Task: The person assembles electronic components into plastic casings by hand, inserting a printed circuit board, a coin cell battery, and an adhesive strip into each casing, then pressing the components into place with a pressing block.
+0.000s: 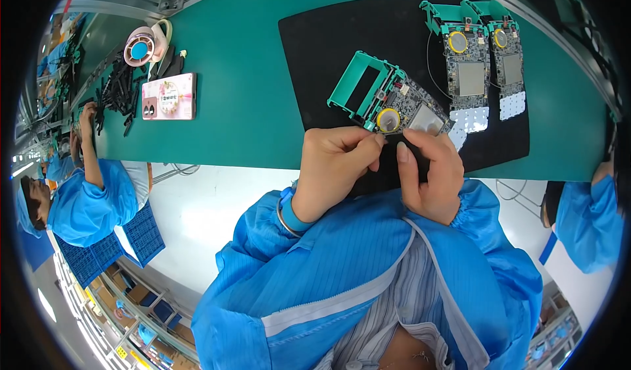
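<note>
A circuit board (428,110) with a green plastic frame (357,84) at its upper left end lies tilted on the black mat (315,41). It carries a round yellow-rimmed coin cell and a silver shield plate. My left hand (335,167), a blue band on its wrist, pinches thumb and forefinger together at the board's near edge below the coin cell. What is between those fingertips is too small to tell. My right hand (432,176) is beside it, the forefinger at the board's near edge by the shield plate and the thumb apart from it.
Two similar boards (470,78) (511,69) with green frames lie at the mat's right. On the green table (243,107) to the left are a pink phone (169,97), a small fan (140,49) and a pile of black parts (118,84). Co-workers in blue sit on both sides.
</note>
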Demonstrator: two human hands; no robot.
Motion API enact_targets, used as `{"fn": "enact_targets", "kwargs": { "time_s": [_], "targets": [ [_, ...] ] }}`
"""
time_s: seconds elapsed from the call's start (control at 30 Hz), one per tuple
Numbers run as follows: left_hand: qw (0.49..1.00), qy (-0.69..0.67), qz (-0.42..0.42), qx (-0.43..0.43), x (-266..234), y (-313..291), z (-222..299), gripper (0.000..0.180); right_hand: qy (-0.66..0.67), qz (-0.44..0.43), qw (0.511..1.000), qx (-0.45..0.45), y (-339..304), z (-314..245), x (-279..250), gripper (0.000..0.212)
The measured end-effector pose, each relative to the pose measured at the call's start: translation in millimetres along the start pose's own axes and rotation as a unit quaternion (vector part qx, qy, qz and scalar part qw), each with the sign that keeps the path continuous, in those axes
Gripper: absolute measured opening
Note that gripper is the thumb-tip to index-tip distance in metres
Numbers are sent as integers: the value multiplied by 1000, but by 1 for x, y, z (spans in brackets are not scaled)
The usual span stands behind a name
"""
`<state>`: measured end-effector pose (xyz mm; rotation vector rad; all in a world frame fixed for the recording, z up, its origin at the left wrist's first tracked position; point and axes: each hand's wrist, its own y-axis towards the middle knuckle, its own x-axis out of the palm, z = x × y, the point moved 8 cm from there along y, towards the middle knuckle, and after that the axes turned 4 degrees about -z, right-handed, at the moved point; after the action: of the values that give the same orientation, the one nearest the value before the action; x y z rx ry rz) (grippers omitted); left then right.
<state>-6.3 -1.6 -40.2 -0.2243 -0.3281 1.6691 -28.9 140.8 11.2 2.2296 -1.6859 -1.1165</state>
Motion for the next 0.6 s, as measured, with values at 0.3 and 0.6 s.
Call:
{"fn": "enact_targets", "kwargs": {
  "time_s": [0.3, 0.6],
  "targets": [
    [1000, -19, 0, 0, 0, 0, 4, 18, -35, -9, 999, -25, 0, -6, 3, 27],
    [999, -38, -15, -21, 3, 0, 1, 17, -29, 4, 999, -14, 2, -4, -1, 27]
  ]
}}
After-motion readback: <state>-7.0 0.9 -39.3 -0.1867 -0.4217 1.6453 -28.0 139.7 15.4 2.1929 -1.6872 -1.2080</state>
